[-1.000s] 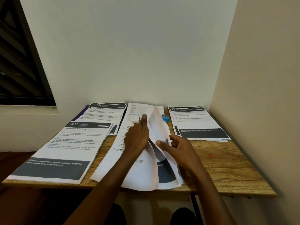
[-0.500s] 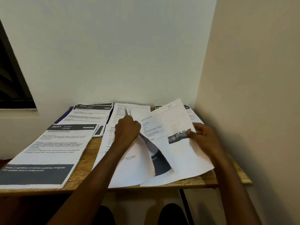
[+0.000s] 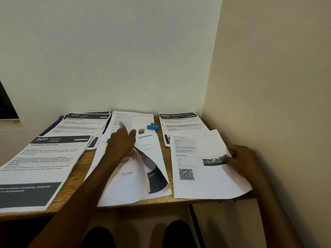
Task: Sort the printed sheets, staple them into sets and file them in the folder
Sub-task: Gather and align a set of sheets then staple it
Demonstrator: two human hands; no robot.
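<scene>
My right hand (image 3: 240, 161) pinches the right edge of a printed sheet with a QR code (image 3: 202, 174), which lies low over the table's right front corner. My left hand (image 3: 122, 143) grips curled sheets of the middle pile (image 3: 129, 183) and lifts their upper part. A blue stapler (image 3: 153, 126) lies at the back between the piles. Stacks headed 2641 (image 3: 39, 169), 1573 (image 3: 80, 126) and 1228 (image 3: 180, 122) rest on the wooden table (image 3: 78, 176). A purple folder (image 3: 53, 125) peeks out under the 1573 stack.
Walls close in behind the table and along its right side. A dark window (image 3: 7, 102) sits at the far left. The near-left stack overhangs the table's front edge. My knees (image 3: 136, 237) show below the table.
My right hand has drawn the QR-code sheet out of the middle pile, carried it right and lowered it near the table's right front corner. The stapler has come into view.
</scene>
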